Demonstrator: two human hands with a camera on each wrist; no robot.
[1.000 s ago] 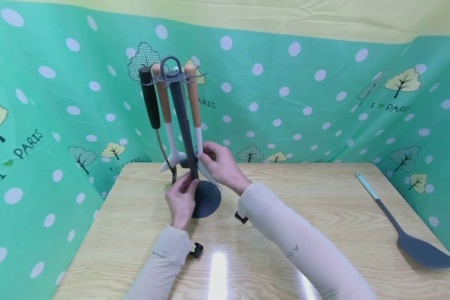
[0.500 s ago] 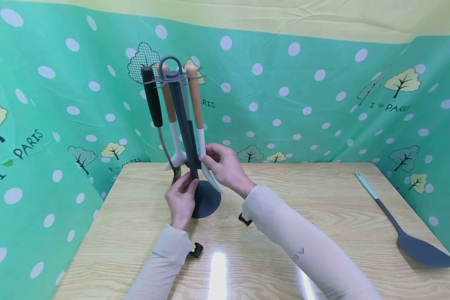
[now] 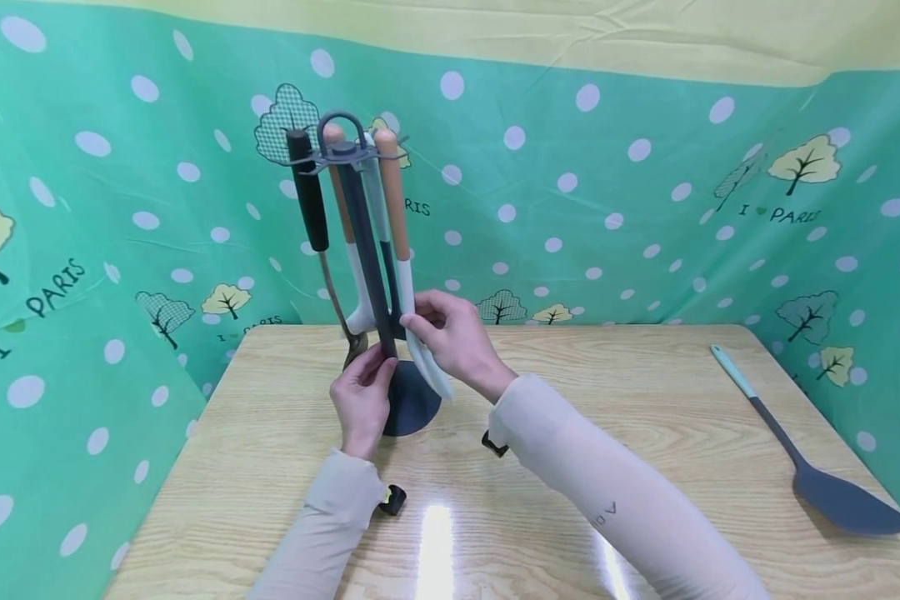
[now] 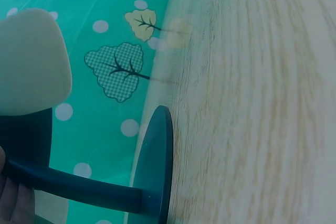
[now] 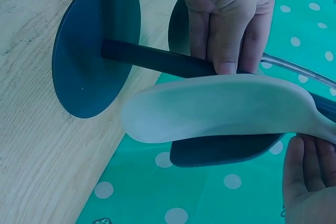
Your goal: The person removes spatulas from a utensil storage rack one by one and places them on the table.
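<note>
A dark utensil stand [image 3: 365, 250] with a ring-topped hook rack stands upright on its round base. My left hand [image 3: 363, 400] pinches its pole just above the base. My right hand [image 3: 453, 337] pinches the neck of a white spatula [image 5: 220, 103] that hangs from the rack by a wood-coloured handle [image 3: 393, 200]. On the left hangs a black-handled metal utensil [image 3: 313, 200], its head partly behind my left hand. Behind the pole hang another white utensil [image 3: 362, 317] with a wood-coloured handle and a mint-handled utensil with a dark head [image 5: 226, 150].
A dark turner [image 3: 843, 500] with a mint handle lies at the table's right edge. Behind the wooden table [image 3: 607, 375] hangs a green dotted curtain [image 3: 540, 192]. Each wrist carries a small black camera.
My right hand has moved slightly right and down with the white spatula. The rack has turned, bringing the mint-handled utensil into fuller view and the black handle rightward. My left hand stays put.
</note>
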